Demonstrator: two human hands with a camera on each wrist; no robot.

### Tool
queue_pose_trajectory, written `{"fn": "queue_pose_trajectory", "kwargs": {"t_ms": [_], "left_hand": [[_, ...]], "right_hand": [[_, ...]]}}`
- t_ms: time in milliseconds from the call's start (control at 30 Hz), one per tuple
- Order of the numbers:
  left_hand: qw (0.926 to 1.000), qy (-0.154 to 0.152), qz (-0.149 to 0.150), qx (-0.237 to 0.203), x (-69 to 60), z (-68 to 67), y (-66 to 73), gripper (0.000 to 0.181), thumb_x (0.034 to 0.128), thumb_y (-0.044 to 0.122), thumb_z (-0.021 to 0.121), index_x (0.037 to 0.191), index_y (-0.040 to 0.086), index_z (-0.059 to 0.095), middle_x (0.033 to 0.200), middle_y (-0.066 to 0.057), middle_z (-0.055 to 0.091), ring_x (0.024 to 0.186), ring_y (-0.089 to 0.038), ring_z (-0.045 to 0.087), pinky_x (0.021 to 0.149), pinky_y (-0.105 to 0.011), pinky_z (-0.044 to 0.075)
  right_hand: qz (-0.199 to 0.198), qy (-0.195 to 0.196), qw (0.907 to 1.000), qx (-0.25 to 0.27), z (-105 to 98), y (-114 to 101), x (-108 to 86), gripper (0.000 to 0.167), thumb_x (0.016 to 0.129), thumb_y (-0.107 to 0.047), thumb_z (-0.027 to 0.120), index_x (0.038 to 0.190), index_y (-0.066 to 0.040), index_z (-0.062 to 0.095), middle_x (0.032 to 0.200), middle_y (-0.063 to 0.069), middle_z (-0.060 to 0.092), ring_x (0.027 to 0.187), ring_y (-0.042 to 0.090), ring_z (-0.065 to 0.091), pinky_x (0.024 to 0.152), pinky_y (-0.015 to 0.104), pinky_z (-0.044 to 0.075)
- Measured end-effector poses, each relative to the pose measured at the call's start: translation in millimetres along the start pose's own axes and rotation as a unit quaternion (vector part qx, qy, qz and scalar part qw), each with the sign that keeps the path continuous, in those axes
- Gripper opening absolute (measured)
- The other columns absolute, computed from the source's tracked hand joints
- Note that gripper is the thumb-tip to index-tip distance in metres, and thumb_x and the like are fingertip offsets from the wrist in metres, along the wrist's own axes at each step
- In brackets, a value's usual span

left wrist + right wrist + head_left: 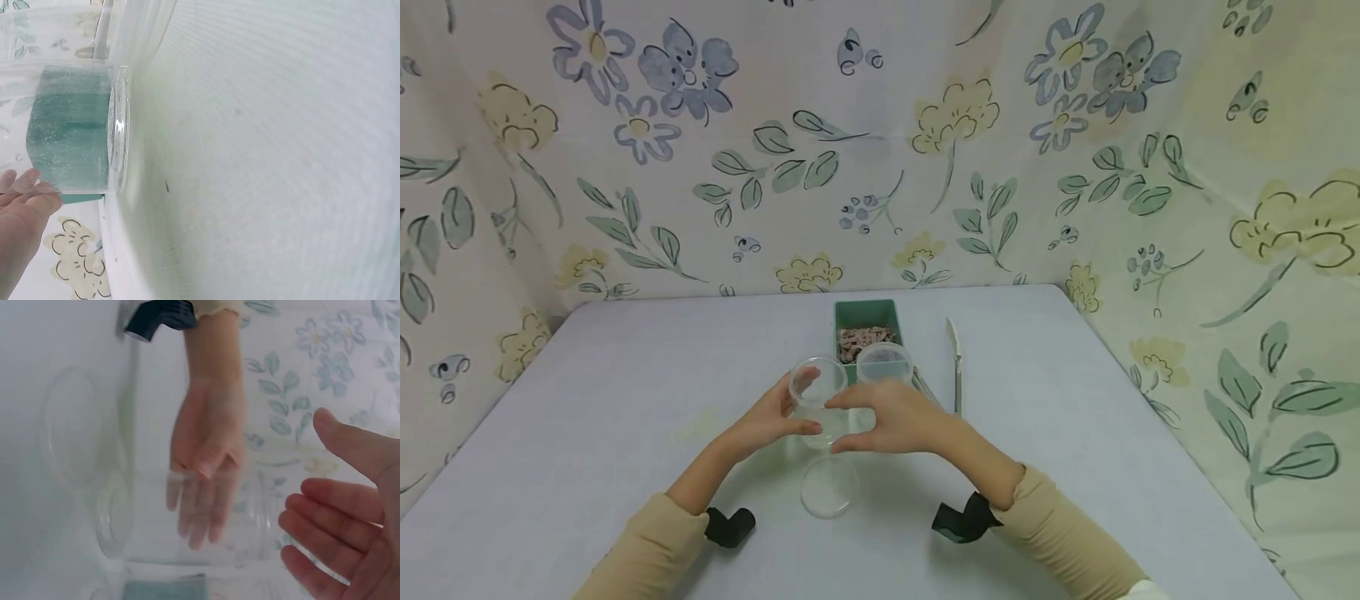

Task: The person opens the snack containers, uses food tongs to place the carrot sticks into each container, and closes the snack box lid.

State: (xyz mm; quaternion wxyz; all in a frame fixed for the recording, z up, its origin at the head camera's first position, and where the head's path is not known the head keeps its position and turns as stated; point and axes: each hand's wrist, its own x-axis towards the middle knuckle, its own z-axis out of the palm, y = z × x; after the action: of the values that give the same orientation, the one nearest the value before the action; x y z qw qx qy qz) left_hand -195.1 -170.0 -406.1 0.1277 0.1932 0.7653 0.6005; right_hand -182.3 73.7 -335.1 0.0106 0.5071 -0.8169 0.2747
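Note:
A clear cylindrical plastic jar point(822, 417), uncovered, stands upright on the table. Around its left side my left hand point(771, 417) holds it, the fingers on the far side and the thumb toward the front. Those fingers show through the clear wall in the right wrist view. To the jar's right is my right hand point(891, 417), thumb and fingers spread and nothing in it; the right wrist view shows its fingers point(331, 519) apart from the jar. Close in front lies a round clear lid point(829, 486). A second clear jar point(884, 360) stands behind the right hand, partly hidden.
Farther back, a green tray point(865, 312) holds brownish shredded pieces point(861, 337). A long slim tool point(957, 367) lies to its right, and another thin metal item point(927, 387) is partly covered by the right hand. Flowered cloth point(880, 208) hangs behind the white table point(647, 375).

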Motion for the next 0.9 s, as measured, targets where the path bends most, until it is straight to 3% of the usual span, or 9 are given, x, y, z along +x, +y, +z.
{"fn": "queue_pose_trajectory", "kwargs": {"t_ms": [167, 267, 433, 533, 667, 900], "left_hand": [[1.0, 0.002, -0.003, 0.005, 0.8, 0.3, -0.5, 0.085, 0.0832, 0.001, 0.075, 0.148, -0.006, 0.021, 0.153, -0.027, 0.022, 0.141, -0.042, 0.015, 0.11, -0.057, 0.015], [0.9999, 0.005, -0.003, 0.01, 1.0, 0.5, -1.0, 0.084, 0.0825, -0.002, 0.074, 0.148, -0.006, 0.021, 0.152, -0.027, 0.022, 0.14, -0.042, 0.016, 0.11, -0.055, 0.015], [0.9998, 0.008, 0.0, 0.016, 0.6, -0.5, -0.2, 0.086, 0.0816, -0.003, 0.075, 0.148, -0.007, 0.021, 0.152, -0.027, 0.022, 0.141, -0.041, 0.015, 0.111, -0.055, 0.014], [0.9997, 0.011, 0.004, 0.022, -0.8, -3.7, 2.5, 0.088, 0.081, -0.001, 0.076, 0.149, -0.005, 0.02, 0.153, -0.027, 0.021, 0.141, -0.042, 0.014, 0.111, -0.055, 0.014], [0.999, 0.028, 0.003, 0.034, -5.1, -10.9, 9.0, 0.093, 0.0795, 0.0, 0.078, 0.15, -0.003, 0.017, 0.155, -0.025, 0.018, 0.142, -0.039, 0.012, 0.112, -0.052, 0.013], [0.9979, 0.045, 0.027, 0.038, -12.1, -21.2, 23.0, 0.096, 0.078, 0.001, 0.079, 0.151, -0.002, 0.016, 0.157, -0.02, 0.016, 0.144, -0.032, 0.009, 0.113, -0.046, 0.012]], "right_hand": [[0.012, 0.112, 0.9937, 0.001, -10.5, 8.9, -0.5, 0.048, 0.078, -0.021, 0.083, 0.118, -0.001, 0.067, 0.116, 0.012, 0.066, 0.109, 0.023, 0.061, 0.089, 0.029, 0.049], [0.07, 0.157, 0.985, -0.016, -14.0, 14.6, 1.0, 0.056, 0.076, -0.02, 0.084, 0.123, 0.003, 0.063, 0.124, 0.018, 0.06, 0.115, 0.03, 0.056, 0.092, 0.037, 0.048], [0.204, 0.131, 0.9693, -0.041, -15.1, 24.4, 3.0, 0.078, 0.077, -0.032, 0.083, 0.138, 0.004, 0.048, 0.143, 0.022, 0.043, 0.129, 0.037, 0.042, 0.1, 0.047, 0.041], [0.254, 0.107, 0.9603, -0.044, -13.4, 30.0, 3.6, 0.086, 0.077, -0.039, 0.082, 0.143, 0.001, 0.043, 0.146, 0.021, 0.04, 0.132, 0.037, 0.039, 0.101, 0.049, 0.039], [0.273, 0.094, 0.9566, -0.039, -11.8, 35.3, 4.0, 0.088, 0.077, -0.041, 0.081, 0.144, 0.001, 0.041, 0.142, 0.02, 0.045, 0.129, 0.035, 0.043, 0.1, 0.047, 0.04], [0.257, 0.097, 0.9613, -0.02, -19.1, 34.7, -0.7, 0.085, 0.074, -0.037, 0.084, 0.139, 0.004, 0.047, 0.135, 0.019, 0.053, 0.123, 0.034, 0.05, 0.097, 0.044, 0.044]]}}
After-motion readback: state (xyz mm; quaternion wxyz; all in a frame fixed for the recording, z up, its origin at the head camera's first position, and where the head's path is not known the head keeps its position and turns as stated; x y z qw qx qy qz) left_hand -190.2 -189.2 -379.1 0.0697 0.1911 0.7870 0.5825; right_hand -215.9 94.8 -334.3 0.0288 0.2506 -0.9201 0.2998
